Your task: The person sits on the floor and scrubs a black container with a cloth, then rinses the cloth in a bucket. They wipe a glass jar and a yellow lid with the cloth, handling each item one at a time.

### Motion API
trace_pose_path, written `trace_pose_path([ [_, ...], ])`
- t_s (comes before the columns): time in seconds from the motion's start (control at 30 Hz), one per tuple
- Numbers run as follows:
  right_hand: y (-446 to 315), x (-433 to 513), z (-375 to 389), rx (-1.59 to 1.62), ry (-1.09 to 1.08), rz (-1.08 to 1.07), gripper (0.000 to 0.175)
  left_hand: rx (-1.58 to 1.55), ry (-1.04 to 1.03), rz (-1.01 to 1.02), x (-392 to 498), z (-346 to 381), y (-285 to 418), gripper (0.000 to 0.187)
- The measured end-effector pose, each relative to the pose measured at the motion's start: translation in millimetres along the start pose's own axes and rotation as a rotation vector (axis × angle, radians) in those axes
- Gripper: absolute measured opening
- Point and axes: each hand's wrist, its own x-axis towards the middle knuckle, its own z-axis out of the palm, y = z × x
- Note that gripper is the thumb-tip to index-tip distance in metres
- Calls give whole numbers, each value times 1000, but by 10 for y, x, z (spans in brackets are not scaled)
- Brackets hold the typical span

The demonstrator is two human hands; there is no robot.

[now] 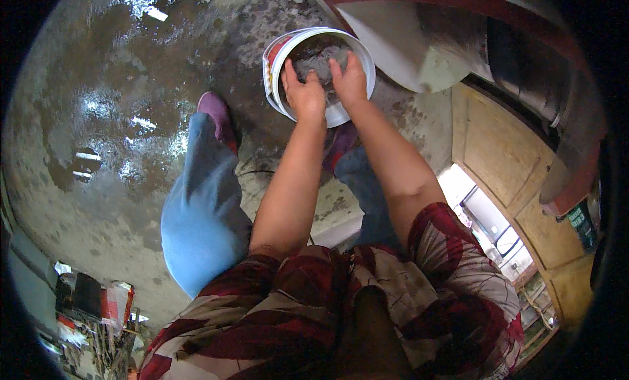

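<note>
A white plastic bucket [366, 70] with a handle and a coloured label stands on the wet concrete floor between the person's feet. Inside it is dark, murky contents with a greyish, foamy or cloth-like mass [322, 63]; which of these it is cannot be told. My left hand [305, 92] reaches into the left side of the bucket, fingers spread and pointing away. To its right, my right hand [350, 80] is in the bucket too, thumb and fingers apart at the edge of the grey mass. Neither hand plainly grips anything.
Wet, shiny concrete floor [113, 119] spreads to the left. A purple shoe [216, 114] rests left of the bucket. Sticks [105, 348] and packets [118, 304] lie at the lower left. A curved, red-edged surface [393, 41] and wooden panels [501, 149] stand at the right.
</note>
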Motion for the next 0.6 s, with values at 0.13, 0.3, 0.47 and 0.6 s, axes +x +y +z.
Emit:
trace_pose_path([
  [0.13,156,-87,299,-107,-409,30,46,-72,-21,-113,62,2,-162,64],
  [0.3,279,76,487,-213,-658,251,52,-308,-68,-336,131,-18,-254,64],
  [0.47,-99,-163,-373,518,-493,526,51,-480,-176,-473,71,-30,-88,62],
  [0.6,-761,-767,-1196,620,-420,289,46,-544,-354,-537,128,-61,-46,62],
])
